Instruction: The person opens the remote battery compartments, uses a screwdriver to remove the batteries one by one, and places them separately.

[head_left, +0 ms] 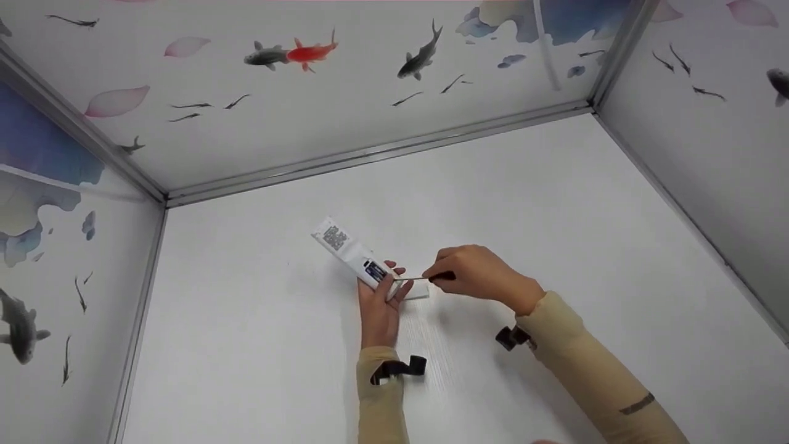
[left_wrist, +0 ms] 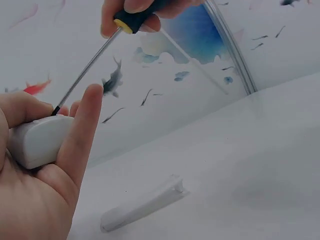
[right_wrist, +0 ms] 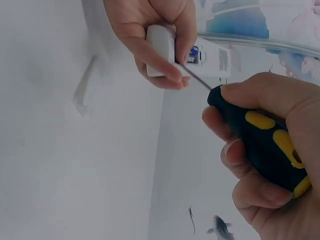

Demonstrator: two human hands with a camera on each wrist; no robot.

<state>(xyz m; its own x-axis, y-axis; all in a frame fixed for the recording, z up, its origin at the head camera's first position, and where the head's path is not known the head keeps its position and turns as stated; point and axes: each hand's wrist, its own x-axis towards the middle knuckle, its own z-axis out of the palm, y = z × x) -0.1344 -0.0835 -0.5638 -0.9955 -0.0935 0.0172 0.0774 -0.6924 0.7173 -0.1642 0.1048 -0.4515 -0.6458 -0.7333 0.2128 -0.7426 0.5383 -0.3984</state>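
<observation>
My left hand (head_left: pixel 378 306) grips one end of a long white plastic device (head_left: pixel 346 248), which tilts up and away to the left. A printed QR code and a dark blue patch show on its upper face. My right hand (head_left: pixel 473 274) holds a screwdriver (right_wrist: pixel 250 132) by its dark green and yellow handle. The metal shaft points left, and its dark tip (left_wrist: pixel 56 111) meets the device beside the left thumb. What exactly the tip touches there is hidden by the thumb. On the table beneath lies a narrow white plastic piece (left_wrist: pixel 142 202), apart from both hands.
The white table (head_left: pixel 246 345) is bounded by a metal-edged rail (head_left: pixel 370 155) at the back and sides. Panels printed with fish and petals (head_left: pixel 345 98) rise behind it. Each sleeve carries a black wrist camera mount (head_left: pixel 400 368).
</observation>
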